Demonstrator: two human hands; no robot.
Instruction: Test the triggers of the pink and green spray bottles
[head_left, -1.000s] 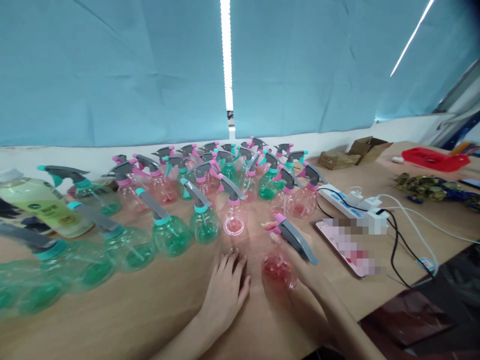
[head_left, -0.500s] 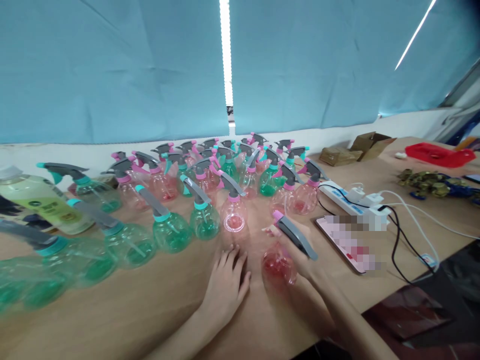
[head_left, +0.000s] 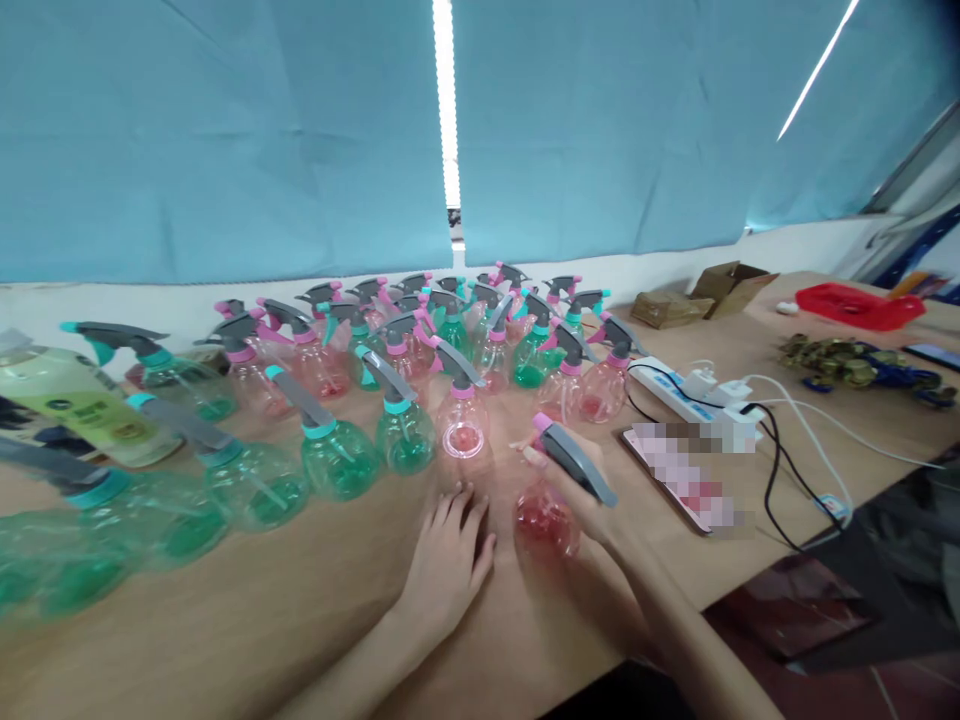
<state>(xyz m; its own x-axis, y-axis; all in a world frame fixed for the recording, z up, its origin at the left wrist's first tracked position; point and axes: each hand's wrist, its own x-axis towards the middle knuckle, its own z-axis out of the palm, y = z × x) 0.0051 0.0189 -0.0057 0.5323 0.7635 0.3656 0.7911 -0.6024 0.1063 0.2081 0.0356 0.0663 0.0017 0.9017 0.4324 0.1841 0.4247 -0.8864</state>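
My right hand is wrapped round the neck of a pink spray bottle with a grey and pink trigger head; some fingers are hidden behind that head. The bottle is tilted a little, and I cannot tell whether its base touches the table. Flat on the tabletop lies my left hand, fingers spread and holding nothing. Just beyond its fingertips stands another pink spray bottle. A row of green spray bottles with grey and turquoise heads runs off to the left.
Several more pink and green spray bottles crowd the back. A large labelled bottle stands at far left. To the right are a phone, a white power strip with cables, cardboard boxes, a red tray and brass-coloured parts.
The whole view has shifted slightly, with everything sliding a little left. My right hand still grips the pink spray bottle, which looks slightly more upright. The left hand stays flat on the table.
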